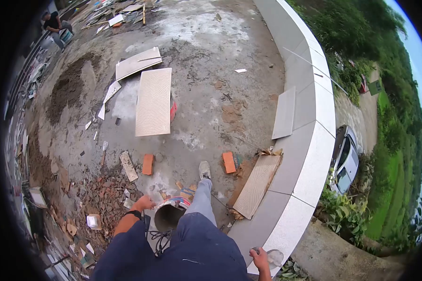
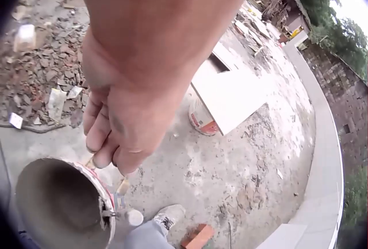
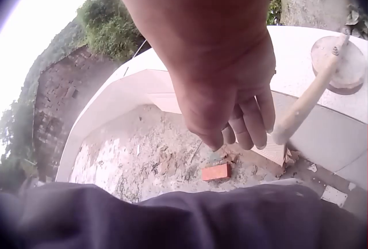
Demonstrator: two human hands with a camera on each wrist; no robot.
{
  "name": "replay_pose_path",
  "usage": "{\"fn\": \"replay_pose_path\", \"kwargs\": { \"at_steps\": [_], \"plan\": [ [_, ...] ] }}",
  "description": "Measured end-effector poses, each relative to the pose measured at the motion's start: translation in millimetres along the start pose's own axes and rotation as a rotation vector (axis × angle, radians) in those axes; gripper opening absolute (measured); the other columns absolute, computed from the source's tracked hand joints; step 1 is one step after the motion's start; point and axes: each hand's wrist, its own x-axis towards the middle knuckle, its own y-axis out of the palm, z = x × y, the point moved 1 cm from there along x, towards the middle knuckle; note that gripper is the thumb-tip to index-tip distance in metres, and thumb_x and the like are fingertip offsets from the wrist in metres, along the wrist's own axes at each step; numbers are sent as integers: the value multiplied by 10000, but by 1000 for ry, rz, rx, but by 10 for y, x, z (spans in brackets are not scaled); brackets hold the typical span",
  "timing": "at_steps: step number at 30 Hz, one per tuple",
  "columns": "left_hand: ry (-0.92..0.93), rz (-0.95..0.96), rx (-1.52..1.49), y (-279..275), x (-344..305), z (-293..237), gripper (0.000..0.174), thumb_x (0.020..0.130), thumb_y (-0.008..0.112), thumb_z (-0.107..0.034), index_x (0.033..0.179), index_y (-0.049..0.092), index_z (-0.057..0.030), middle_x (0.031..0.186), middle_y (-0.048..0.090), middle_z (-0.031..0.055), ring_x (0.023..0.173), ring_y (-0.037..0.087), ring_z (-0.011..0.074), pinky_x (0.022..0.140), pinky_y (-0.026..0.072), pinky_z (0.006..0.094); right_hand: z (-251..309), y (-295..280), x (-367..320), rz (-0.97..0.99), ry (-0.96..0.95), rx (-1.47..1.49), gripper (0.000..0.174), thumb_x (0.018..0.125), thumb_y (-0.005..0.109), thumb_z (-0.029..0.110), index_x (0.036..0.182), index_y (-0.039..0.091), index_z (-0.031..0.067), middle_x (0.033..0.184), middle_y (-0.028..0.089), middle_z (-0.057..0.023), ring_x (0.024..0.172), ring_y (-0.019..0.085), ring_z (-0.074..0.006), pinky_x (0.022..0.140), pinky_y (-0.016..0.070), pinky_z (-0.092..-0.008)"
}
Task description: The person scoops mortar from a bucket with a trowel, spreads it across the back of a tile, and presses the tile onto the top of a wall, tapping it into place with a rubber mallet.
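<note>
My left hand (image 1: 144, 203) hangs beside the rim of a bucket (image 1: 169, 217), its fingers loosely curled with nothing visible in them. In the left wrist view the same bucket (image 2: 63, 206) stands below the fingertips, its inside coated grey. On the right, my other hand (image 1: 259, 257) hovers at the top of the white low wall (image 1: 299, 210), next to a round pale disc (image 1: 275, 257). A pale tapered handle (image 3: 307, 102) crosses that disc in the right wrist view, its near end right beside the fingertips of that hand.
A patterned tile (image 1: 154, 100) rests on a bucket ahead. Another tile (image 1: 258, 185) lies against the wall's foot. Orange bricks (image 1: 147, 164) stand on the floor near rubble (image 1: 110, 201). A person (image 1: 57, 28) sits at the far left. A car (image 1: 346, 161) is beyond the wall.
</note>
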Motion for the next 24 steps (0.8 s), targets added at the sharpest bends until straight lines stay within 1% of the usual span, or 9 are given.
{"fn": "replay_pose_path", "kwargs": {
  "at_steps": [2,4,9,12,14,19,21,22,24],
  "plan": [
    [-47,-13,-19,-385,163,-172,258,794,706,-213,894,713,25,671,703,97,596,669,160,619,544,321,417,-155,549,107,-56,-131,294,879,684,239,952,665,-46,815,716,-134,767,703,-194,723,547,-324],
    [-6,-131,-72,-893,122,-823,250,804,704,-211,873,698,30,673,699,98,594,666,160,608,540,323,948,-326,1021,173,-122,-297,293,884,678,253,953,671,-32,816,720,-142,760,708,-206,720,547,-328],
    [243,-319,-454,-1833,491,-1724,219,847,682,-196,775,639,6,639,644,65,545,604,140,543,494,306,2006,-1072,2328,-20,-200,-305,267,907,643,211,988,653,-44,832,705,-135,729,691,-205,687,547,-332],
    [180,-387,-566,-2075,141,-2140,254,861,691,-222,750,621,-5,618,624,54,531,574,126,532,472,293,2616,-1282,2691,-57,-230,-254,257,913,629,196,976,645,-52,833,703,-141,725,690,-203,689,549,-333],
    [205,-422,-511,-1965,204,-1854,287,864,706,-249,734,613,-11,617,628,59,540,579,130,530,462,293,3039,-1295,3041,15,-244,-276,257,912,627,196,972,639,-53,831,701,-142,724,690,-205,679,548,-337],
    [-75,-412,-433,-1212,172,-1205,270,841,665,-206,682,606,5,579,625,115,471,592,179,461,465,330,3401,-1233,3764,80,-317,-563,323,897,613,286,983,642,-23,850,705,-160,773,699,-258,726,534,-389],
    [-251,-379,-597,-815,132,-997,306,861,665,-209,663,600,16,568,622,110,474,592,187,453,457,341,3691,-1194,4036,234,-319,-646,372,893,602,351,995,657,-3,983,682,-249,1001,627,-432,840,508,-477],
    [-286,-358,-634,-640,105,-964,313,873,662,-215,670,609,17,572,620,106,474,586,185,452,457,346,3773,-1225,4167,257,-321,-652,372,893,602,351,995,657,-3,983,682,-249,1001,627,-432,840,508,-477],
    [-378,-408,-724,-418,-22,-954,320,885,659,-221,676,618,18,576,618,103,473,580,182,452,456,351,4046,-1229,4614,239,-398,-785,310,880,604,313,954,666,18,855,713,-153,806,698,-285,747,524,-410]
  ]
}}
